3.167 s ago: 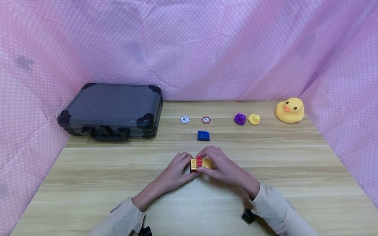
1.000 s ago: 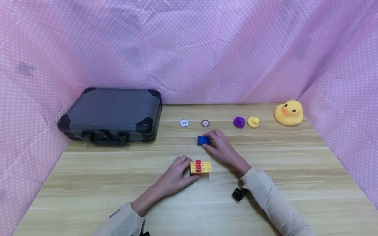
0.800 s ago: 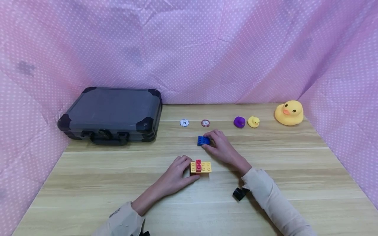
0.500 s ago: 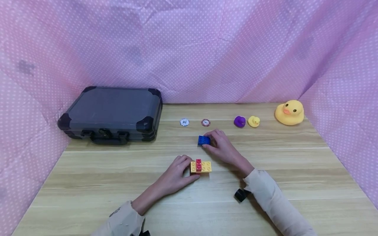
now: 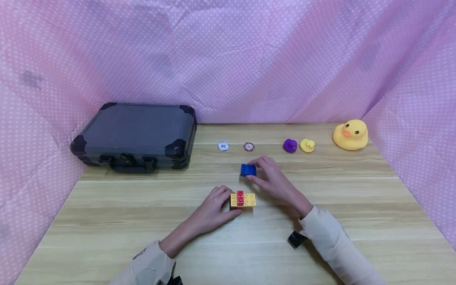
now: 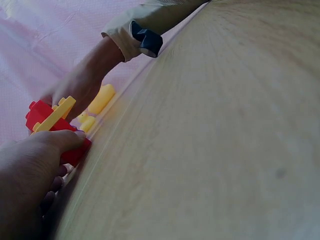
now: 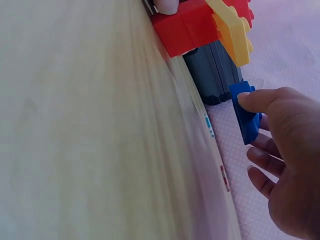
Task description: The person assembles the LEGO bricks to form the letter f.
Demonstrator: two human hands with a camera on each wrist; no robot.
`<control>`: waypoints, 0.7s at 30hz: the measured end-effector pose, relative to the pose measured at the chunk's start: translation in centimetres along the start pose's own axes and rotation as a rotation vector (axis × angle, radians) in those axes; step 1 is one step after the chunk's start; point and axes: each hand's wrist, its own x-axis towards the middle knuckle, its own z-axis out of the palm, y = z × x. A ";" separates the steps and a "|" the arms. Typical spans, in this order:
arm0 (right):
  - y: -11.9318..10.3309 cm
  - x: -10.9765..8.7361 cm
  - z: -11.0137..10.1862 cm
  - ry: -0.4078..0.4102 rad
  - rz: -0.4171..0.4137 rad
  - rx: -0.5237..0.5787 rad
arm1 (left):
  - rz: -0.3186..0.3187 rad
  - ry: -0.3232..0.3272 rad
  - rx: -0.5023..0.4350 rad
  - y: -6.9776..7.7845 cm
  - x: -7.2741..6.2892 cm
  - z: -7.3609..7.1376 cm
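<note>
My left hand [image 5: 211,211] grips the left end of a toy-brick stack. On top of the stack are a yellow brick [image 5: 251,200] and a small red brick [image 5: 240,198] across it. Lower red bricks [image 7: 187,25] show under the yellow one in the right wrist view, with a left fingertip against them. My right hand [image 5: 274,180] pinches a blue toy brick [image 5: 246,170] between thumb and fingers, beyond the stack. In the right wrist view the blue brick [image 7: 245,114] looks held clear of the tabletop, its other fingers loosely bent below.
A grey case [image 5: 135,126] with black corners stands at the back left. Behind the blue brick lie a white chip [image 5: 223,146] and a red-rimmed chip [image 5: 249,147]. A purple duck [image 5: 290,145], a small yellow duck [image 5: 307,145] and a big yellow duck [image 5: 350,135] sit at the back right.
My right hand has left the stack, reached forward and taken hold of the blue brick, which has since shifted slightly right and tilted. My left hand has stayed at the stack.
</note>
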 end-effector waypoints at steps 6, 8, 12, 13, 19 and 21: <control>-0.7 -0.4 -0.3 -0.006 -0.028 -0.002 | -0.004 -0.005 -0.005 0.0 0.1 0.0; -0.9 -0.6 -0.5 -0.004 -0.045 -0.002 | -0.008 -0.008 -0.005 0.0 0.1 0.0; -1.4 -0.9 -0.7 0.008 -0.084 0.021 | -0.012 -0.012 -0.003 -0.1 0.2 0.0; -1.5 -0.9 -0.7 0.011 -0.099 0.027 | -0.011 -0.012 -0.003 -0.1 0.2 0.0; -2.5 -1.5 -1.1 0.013 -0.157 0.045 | -0.014 -0.015 -0.004 -0.1 0.1 -0.1; -2.7 -1.8 -1.3 0.009 -0.160 0.040 | -0.013 -0.015 -0.006 -0.1 0.1 0.0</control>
